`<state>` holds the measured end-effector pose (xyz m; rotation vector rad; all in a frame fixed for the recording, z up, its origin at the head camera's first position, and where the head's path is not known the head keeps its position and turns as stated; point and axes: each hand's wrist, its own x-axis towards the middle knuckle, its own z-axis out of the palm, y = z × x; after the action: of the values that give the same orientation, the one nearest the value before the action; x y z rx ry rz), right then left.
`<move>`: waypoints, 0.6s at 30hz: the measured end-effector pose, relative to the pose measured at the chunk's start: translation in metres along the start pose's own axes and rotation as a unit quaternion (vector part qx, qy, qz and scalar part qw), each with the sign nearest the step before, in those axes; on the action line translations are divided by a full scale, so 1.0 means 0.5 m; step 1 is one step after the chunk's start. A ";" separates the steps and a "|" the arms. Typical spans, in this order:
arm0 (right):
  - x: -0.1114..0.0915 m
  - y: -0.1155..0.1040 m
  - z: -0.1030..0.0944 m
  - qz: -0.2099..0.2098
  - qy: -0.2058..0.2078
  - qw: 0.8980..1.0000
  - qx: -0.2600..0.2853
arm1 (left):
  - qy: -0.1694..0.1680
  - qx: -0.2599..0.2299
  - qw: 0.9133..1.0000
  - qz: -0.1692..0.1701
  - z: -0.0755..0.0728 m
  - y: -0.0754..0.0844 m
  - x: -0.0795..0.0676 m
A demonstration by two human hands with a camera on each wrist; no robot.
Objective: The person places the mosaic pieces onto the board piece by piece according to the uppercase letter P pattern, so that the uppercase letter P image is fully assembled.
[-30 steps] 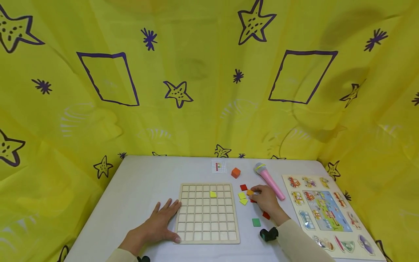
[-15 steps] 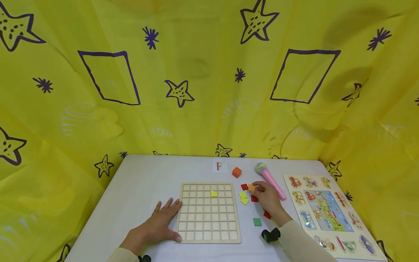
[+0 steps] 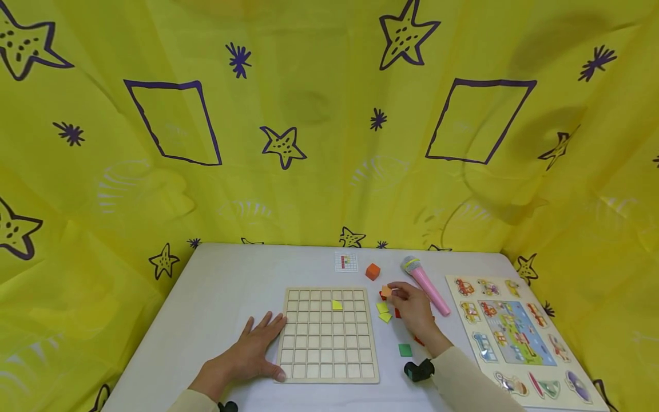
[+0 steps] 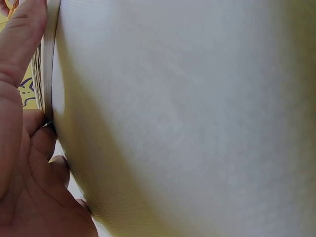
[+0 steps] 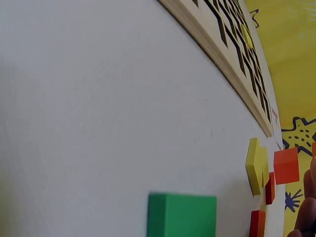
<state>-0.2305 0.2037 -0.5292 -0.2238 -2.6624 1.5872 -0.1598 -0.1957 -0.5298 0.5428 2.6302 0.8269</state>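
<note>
My right hand (image 3: 418, 313) pinches an orange square tile (image 3: 386, 291) between thumb and fingertips, raised over a red tile (image 3: 382, 296) right of the wooden grid board (image 3: 325, 342). One yellow tile (image 3: 337, 305) lies in a cell of the board's second row from the back. My left hand (image 3: 251, 352) is spread flat, its fingertips and thumb (image 4: 22, 39) against the board's left edge. Below the right hand are two yellow tiles (image 3: 383, 312), overlapping each other, and more red tiles partly hidden by the hand. Nearer me lies a green tile (image 5: 190, 217).
Behind the board sit a small card (image 3: 345, 262) printed with a coloured grid and an orange cube (image 3: 373, 272). A pink toy microphone (image 3: 426, 286) lies beyond the right hand. A vehicle picture puzzle (image 3: 515, 337) takes up the table's right side. Yellow patterned cloth (image 3: 329, 194) surrounds the table.
The right hand has lifted the orange tile from among the loose tiles and carried it slightly back and left, over a red tile. The left hand stays at the board's edge.
</note>
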 end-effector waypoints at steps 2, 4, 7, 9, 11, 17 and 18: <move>0.001 -0.004 0.010 -0.001 0.000 1.000 0.007 | 0.001 -0.001 1.000 0.001 -0.001 0.002 -0.001; -0.001 -0.012 0.020 -0.001 -0.003 1.000 0.010 | 0.002 0.000 1.000 0.002 -0.002 0.003 -0.002; -0.005 -0.028 0.036 -0.007 -0.007 1.000 0.022 | 0.001 -0.001 1.000 0.001 -0.002 0.002 -0.001; -0.008 -0.038 0.049 -0.009 -0.013 0.999 0.037 | 0.001 -0.001 1.000 -0.001 -0.002 0.002 0.000; -0.010 -0.047 0.064 -0.013 -0.016 0.999 0.050 | 0.000 -0.002 1.000 -0.002 -0.002 0.002 0.000; -0.011 -0.069 0.109 -0.030 -0.029 0.996 0.075 | 0.003 -0.001 1.000 0.001 0.001 0.000 0.001; -0.012 -0.072 0.116 -0.031 -0.033 0.996 0.079 | 0.003 0.000 1.000 0.001 0.001 0.000 0.001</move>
<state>-0.2346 0.1354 -0.5249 -0.0846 -2.5459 1.8033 -0.1600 -0.1952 -0.5305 0.5437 2.6353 0.8305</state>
